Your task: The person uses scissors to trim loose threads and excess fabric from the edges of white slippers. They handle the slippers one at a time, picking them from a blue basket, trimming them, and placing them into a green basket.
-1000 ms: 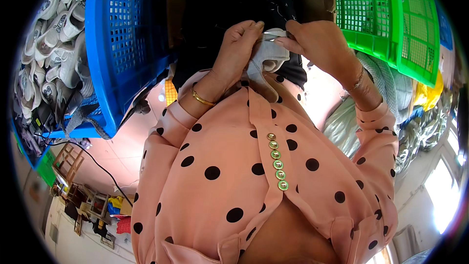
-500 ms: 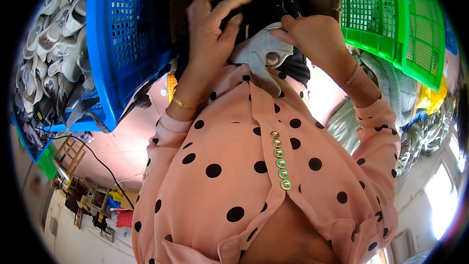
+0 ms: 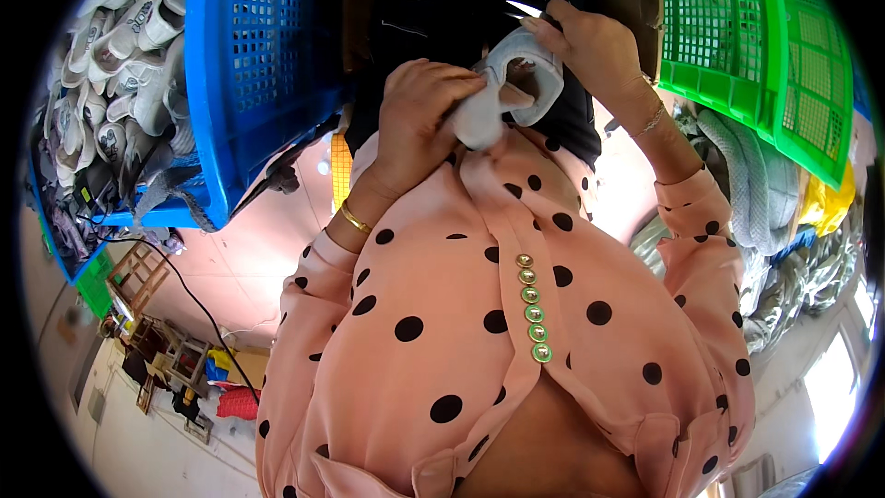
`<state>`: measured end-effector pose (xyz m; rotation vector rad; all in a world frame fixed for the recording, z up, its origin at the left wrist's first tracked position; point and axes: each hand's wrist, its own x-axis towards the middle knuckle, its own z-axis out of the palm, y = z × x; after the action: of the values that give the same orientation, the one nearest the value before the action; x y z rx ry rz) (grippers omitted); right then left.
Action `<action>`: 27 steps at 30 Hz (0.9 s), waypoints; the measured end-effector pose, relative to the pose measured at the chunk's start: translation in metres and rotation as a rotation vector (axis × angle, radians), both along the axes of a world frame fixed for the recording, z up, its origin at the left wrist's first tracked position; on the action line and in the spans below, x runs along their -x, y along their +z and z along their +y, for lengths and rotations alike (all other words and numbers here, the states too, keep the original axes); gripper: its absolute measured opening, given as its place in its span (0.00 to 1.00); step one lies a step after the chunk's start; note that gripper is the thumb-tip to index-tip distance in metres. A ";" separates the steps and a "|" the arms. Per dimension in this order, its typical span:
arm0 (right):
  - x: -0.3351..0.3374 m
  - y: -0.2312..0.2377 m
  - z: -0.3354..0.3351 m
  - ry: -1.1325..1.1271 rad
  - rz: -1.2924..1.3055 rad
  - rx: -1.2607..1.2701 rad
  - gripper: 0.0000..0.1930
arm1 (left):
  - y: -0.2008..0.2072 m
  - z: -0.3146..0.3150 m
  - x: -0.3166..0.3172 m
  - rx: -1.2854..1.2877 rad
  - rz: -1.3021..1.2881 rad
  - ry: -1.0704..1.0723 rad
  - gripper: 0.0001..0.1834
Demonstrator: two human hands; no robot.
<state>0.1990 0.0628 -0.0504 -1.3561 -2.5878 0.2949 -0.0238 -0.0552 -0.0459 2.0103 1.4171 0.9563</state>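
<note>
A light grey shoe upper (image 3: 484, 115) is held over my lap, its opening turned toward the right. My left hand (image 3: 429, 115) is closed on its left end, fingers over the top. At the other end, my right hand (image 3: 595, 46) is closed, with thumb and fingertips touching or just beside the upper's edge. From those fingertips a short, bright, pointed blade sticks out to the left; it looks like thread snips (image 3: 524, 8). The handle is hidden inside the hand.
A blue plastic crate (image 3: 207, 83) stands at my left, with many grey shoe uppers (image 3: 120, 65) heaped beyond its wall. On the right are a green crate (image 3: 770, 55) and bundled grey material (image 3: 751, 184). Loose threads lie on the dark cloth (image 3: 424, 0) ahead.
My left hand, before open and apart from the upper, has come down and closed on it. The upper is raised and turned, showing its opening. The blade now shows at my right fingertips.
</note>
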 end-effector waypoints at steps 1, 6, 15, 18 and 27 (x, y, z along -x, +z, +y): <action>-0.003 -0.004 0.002 -0.045 0.076 0.058 0.23 | 0.001 0.004 0.002 -0.011 -0.047 0.004 0.14; -0.007 0.014 -0.001 -0.169 0.690 0.214 0.17 | 0.015 0.037 0.004 0.416 -0.569 0.133 0.09; 0.007 0.045 -0.046 -0.186 0.906 0.882 0.15 | 0.051 0.045 -0.002 0.742 -0.395 -0.136 0.12; 0.015 0.043 -0.060 -0.293 1.063 0.992 0.13 | 0.048 0.036 -0.005 0.753 -0.437 -0.135 0.11; 0.011 0.039 -0.062 -0.317 1.258 1.172 0.08 | 0.047 0.026 -0.028 0.519 -0.451 0.118 0.08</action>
<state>0.1877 0.0005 -0.0117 -1.0844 -1.0232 1.9755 0.0039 -0.0294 0.0011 1.2559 1.3586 0.9005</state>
